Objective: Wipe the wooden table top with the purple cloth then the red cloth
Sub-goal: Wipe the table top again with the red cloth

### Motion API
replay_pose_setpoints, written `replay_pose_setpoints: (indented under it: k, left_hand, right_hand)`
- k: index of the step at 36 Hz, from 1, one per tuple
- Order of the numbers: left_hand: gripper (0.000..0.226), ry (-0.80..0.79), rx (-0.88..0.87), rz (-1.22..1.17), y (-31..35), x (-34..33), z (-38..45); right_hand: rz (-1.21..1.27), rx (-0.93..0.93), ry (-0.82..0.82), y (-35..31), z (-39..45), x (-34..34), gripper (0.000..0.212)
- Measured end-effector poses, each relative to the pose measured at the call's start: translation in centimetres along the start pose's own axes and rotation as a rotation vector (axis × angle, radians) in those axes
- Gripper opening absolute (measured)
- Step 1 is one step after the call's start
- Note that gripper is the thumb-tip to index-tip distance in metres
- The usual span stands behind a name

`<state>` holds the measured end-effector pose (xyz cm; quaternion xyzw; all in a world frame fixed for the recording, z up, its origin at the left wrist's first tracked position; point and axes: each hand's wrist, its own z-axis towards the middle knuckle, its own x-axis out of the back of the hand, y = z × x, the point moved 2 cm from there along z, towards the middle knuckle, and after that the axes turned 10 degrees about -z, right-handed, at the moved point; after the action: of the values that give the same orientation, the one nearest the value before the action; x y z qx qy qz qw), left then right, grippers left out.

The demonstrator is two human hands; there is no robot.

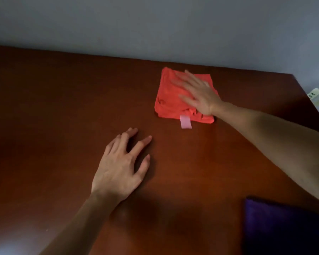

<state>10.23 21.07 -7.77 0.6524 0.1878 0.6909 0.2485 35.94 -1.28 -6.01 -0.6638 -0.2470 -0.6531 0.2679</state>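
Toward the far right of the wooden table [63, 111], your right hand [197, 92] lies flat on the red cloth [170, 100], fingers spread and slightly blurred, palm pressing down rather than gripping. That cloth is folded into a rough square, soft and fuzzy, a little rumpled along its near edge, where a pale pink tag [185, 122] sticks out onto the wood. Your left hand [121, 166] rests on bare tabletop nearer to you, well apart from the cloth, fingers loosely splayed with the tips touching the surface, holding nothing. The table top is smooth, reddish-brown and glossy, catching a soft sheen near its middle. Down at the near right corner sits the purple cloth [276, 227], dark, flat and folded with a straight left edge, partly crossed by your right forearm. Behind the table runs a plain grey wall [155, 24]. Off the far right edge, some pale object [316, 94] shows, too small to tell.
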Motion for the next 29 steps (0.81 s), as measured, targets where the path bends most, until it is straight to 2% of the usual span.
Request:
replay_pose_setpoints:
  k: [6, 10, 18, 22, 29]
  left_hand:
    - [0.051, 0.002, 0.007, 0.004, 0.0, 0.0, 0.0]
    - [0.051, 0.002, 0.003, 0.016, -0.2, 0.0, 0.2]
    - [0.052, -0.005, 0.014, 0.036, 0.2, 0.1, 0.0]
    - [0.054, -0.017, 0.021, 0.050, 0.3, 0.3, -0.1]
    - [0.060, -0.032, 0.045, 0.093, 1.1, 0.4, -0.4]
  right_hand:
    - [0.018, -0.168, 0.034, 3.0, 4.6, 0.7, 0.077]
    - [0.003, -0.238, 0.061, 3.2, 5.2, 0.4, 0.060]
    - [0.036, -0.509, 0.105, 1.1, -0.3, -0.5, 0.063]
    - [0.037, -0.506, 0.125, -0.3, -6.2, -0.9, 0.066]
    - [0.012, -0.369, 0.099, -1.9, -18.0, -1.0, 0.075]
